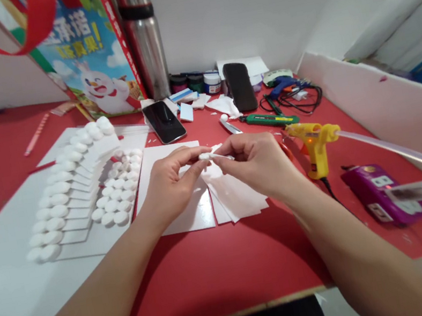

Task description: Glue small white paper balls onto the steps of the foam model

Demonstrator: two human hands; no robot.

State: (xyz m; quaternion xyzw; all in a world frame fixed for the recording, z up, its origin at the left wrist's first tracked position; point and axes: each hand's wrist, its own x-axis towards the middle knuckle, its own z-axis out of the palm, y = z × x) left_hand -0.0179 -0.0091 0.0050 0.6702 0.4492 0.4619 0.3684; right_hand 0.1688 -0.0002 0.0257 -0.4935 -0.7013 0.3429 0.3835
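My left hand [170,184] and my right hand [255,164] meet above the middle of the table. Between their fingertips is a small white piece [206,156], pinched from both sides; I cannot make out whether it is paper or clay. Thin white paper strips [238,197] lie loosely below my right hand. Under my left hand is a flat white board [188,216]. Further left, a stepped white model [80,203] carries rows of rounded white discs, with more small white discs [112,205] grouped beside it.
A yellow glue gun [315,145] stands at the right, near a purple power box [380,193]. Behind my hands are a green cutter [269,119], two phones [164,121], paint jars [213,82], a steel flask [144,44] and a printed bag [96,64]. A low white wall [392,120] bounds the right side.
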